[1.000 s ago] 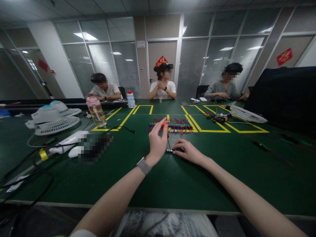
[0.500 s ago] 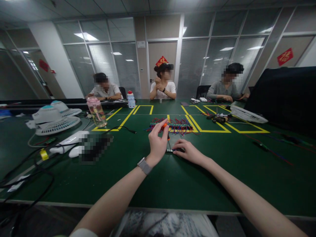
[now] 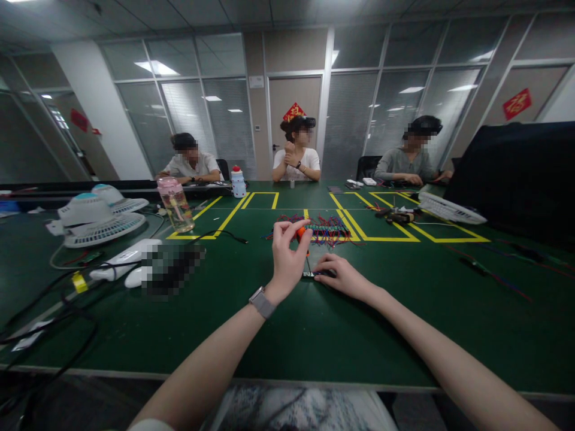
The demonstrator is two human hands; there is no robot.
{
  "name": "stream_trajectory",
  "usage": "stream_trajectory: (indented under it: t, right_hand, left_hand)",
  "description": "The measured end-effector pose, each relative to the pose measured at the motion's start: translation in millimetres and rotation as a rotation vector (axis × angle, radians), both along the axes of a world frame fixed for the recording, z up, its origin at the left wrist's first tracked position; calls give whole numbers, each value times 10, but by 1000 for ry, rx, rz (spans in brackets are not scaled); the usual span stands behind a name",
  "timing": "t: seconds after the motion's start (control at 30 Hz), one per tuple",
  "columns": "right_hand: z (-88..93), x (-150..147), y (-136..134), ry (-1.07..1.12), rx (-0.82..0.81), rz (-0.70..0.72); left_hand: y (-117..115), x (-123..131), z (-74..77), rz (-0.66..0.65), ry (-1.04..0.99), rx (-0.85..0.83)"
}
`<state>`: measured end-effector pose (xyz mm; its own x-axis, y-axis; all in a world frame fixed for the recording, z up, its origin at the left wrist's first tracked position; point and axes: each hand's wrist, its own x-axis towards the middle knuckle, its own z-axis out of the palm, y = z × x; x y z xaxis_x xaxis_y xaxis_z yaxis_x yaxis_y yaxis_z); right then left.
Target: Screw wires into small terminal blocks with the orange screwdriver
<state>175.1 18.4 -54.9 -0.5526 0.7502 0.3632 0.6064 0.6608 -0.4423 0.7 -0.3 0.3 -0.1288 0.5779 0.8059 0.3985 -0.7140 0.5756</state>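
My left hand, with a watch on its wrist, pinches the orange top of a screwdriver. The screwdriver stands nearly upright, its thin shaft running down to a small circuit board on the green table. Closed fingers of my right hand hold the right end of that board flat against the tabletop. Those fingers partly cover the board. Just beyond both hands lies a row of small green boards with red and blue wires.
A pink-lidded bottle, white fans, a white power strip and black cables stand or lie at left. Loose tools and a white keyboard-like object lie at right, near a large black screen. Several people sit across the table.
The fingers of my left hand have shifted round the screwdriver's top, showing more of the orange. My right hand and the board have stayed in place.
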Motion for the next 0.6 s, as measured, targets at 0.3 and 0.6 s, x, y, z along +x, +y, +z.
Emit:
stream_trajectory:
  t: [0.3, 0.6]
  right_hand:
    - [2, 0, -7, -1, 2, -2]
    - [13, -6, -16, 2, -4, -4]
  left_hand:
    - [16, -3, -22, -84, -22, -25]
    - [34, -4, -20, -90, -29, -35]
